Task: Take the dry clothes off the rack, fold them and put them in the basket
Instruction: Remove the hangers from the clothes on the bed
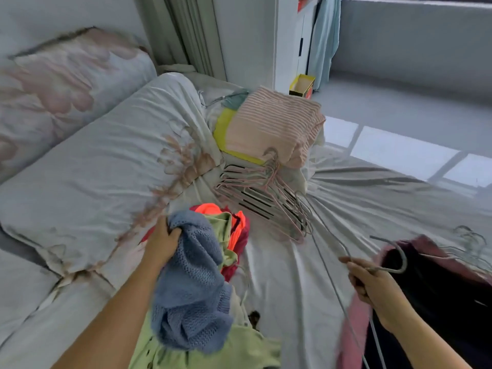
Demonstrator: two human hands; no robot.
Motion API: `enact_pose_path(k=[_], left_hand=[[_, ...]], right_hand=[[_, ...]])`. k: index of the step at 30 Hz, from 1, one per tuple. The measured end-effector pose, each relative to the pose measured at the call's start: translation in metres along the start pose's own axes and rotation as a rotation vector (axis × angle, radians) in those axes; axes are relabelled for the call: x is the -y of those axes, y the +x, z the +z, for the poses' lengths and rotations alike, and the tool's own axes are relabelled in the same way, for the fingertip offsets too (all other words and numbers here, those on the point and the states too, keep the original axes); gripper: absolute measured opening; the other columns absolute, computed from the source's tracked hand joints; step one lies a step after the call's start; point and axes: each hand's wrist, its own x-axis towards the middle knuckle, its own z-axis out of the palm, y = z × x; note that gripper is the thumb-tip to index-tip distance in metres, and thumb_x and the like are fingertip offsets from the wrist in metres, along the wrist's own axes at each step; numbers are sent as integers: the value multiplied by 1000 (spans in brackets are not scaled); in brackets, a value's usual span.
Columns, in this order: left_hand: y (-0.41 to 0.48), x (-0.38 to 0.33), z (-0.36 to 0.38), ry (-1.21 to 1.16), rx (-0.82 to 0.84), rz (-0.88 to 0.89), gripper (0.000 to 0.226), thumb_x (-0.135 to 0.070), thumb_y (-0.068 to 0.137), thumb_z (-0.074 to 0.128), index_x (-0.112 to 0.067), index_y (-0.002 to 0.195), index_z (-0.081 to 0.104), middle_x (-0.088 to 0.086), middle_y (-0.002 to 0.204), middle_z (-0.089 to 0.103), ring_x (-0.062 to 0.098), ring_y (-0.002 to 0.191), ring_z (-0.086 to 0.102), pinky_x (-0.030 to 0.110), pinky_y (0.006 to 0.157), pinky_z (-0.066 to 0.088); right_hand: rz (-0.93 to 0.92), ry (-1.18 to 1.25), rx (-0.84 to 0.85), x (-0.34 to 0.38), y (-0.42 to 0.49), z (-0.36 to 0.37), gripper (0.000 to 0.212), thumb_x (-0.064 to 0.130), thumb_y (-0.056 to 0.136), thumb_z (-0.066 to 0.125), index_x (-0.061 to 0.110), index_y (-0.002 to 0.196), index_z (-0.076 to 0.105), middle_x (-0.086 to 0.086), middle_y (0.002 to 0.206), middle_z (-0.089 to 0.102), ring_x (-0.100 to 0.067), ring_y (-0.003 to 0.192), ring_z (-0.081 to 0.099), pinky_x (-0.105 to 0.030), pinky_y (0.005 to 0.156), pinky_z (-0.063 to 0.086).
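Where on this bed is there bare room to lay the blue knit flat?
The wrinkled pale bedsheet is bare right of the pink wire hanger pile, beyond the dark garment. A narrower strip runs between the colourful clothes heap and the right hand. Hangers, heap and folded pink striped stack crowd the middle.

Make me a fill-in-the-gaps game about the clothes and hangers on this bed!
1. The left hand grips a ____ knitted sweater.
2. The right hand holds a grey wire hanger; the heap of hangers on the bed is ____.
3. The folded striped garment lies on something ____.
Missing words: blue, pink, yellow.
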Motion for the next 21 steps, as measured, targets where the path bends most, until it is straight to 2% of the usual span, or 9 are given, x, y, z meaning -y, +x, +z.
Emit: enact_pose_path(k=[4, 7, 10, 12, 15, 16, 18, 19, 21], left_hand=[[44, 36, 43, 223, 38, -69, 68, -24, 85, 64, -13, 142, 28, 18, 141, 41, 37, 125, 42, 48, 95, 37], [49, 64, 76, 460, 266, -100, 91, -46, 86, 59, -25, 149, -3, 11, 157, 4, 36, 141, 12, 55, 108, 26], [46, 90, 103, 631, 475, -143, 98, -59, 84, 54, -32, 146, -17, 6, 156, -20, 37, 142, -9, 64, 108, 19], [49, 100, 115, 724, 531, -145, 101, -65, 81, 52, -31, 146, -18, 5, 155, -22, 37, 142, -16, 67, 106, 13], [60, 108, 129, 807, 580, -98, 100, -69, 80, 48, -29, 147, -15, 6, 156, -20, 36, 141, -19, 68, 107, 7], [66, 112, 133, 819, 592, -87, 100, -69, 80, 48, -30, 147, -15, 6, 156, -19, 37, 141, -19, 68, 107, 7], [77, 121, 138, 843, 618, -63, 101, -70, 79, 47, -30, 147, -17, 8, 156, -17, 38, 141, -18, 68, 107, 9], [81, 125, 141, 852, 633, -53, 102, -71, 79, 47, -30, 146, -17, 9, 156, -17, 39, 141, -18, 68, 106, 10], [86, 134, 148, 865, 666, -46, 104, -74, 77, 46, -30, 146, -18, 9, 156, -17, 40, 140, -20, 69, 105, 10]], right_hand=[[22, -110, -20, -7, 39, 40, 20, 3, 95, 46, 8, 102, 64, -8, 61, 48, -13, 54, 34, -15, 44, 29], [31, -244, -5, -11, 73, 66, 20, 3, 92, 51, 8, 108, 61, -6, 65, 57, -15, 59, 41, -23, 54, 32], [-23, -387, -29, -5, 111, 93, 13, 0, 89, 51, 4, 96, 60, -3, 69, 60, -13, 60, 48, -13, 52, 37], [-43, -458, -32, -2, 141, 112, 11, 2, 89, 52, 8, 89, 61, -1, 74, 61, -14, 65, 53, -13, 57, 40], [-55, -494, -46, -8, 190, 139, 18, 3, 89, 55, 20, 81, 58, -4, 84, 60, -27, 84, 58, -35, 79, 48], [-68, -498, -56, -10, 206, 148, 16, 4, 90, 54, 18, 83, 58, -4, 88, 61, -27, 86, 57, -35, 78, 49], [-100, -560, -70, -8, 233, 167, 12, 8, 93, 50, 12, 96, 62, -2, 92, 60, -23, 83, 57, -23, 67, 46], [-112, -581, -66, -6, 246, 178, 15, 9, 94, 49, 12, 102, 63, -3, 93, 61, -23, 85, 58, -21, 69, 46], [-133, -579, -38, -4, 274, 197, 20, 10, 94, 49, 8, 108, 64, -9, 101, 65, -26, 93, 60, -30, 83, 46]])
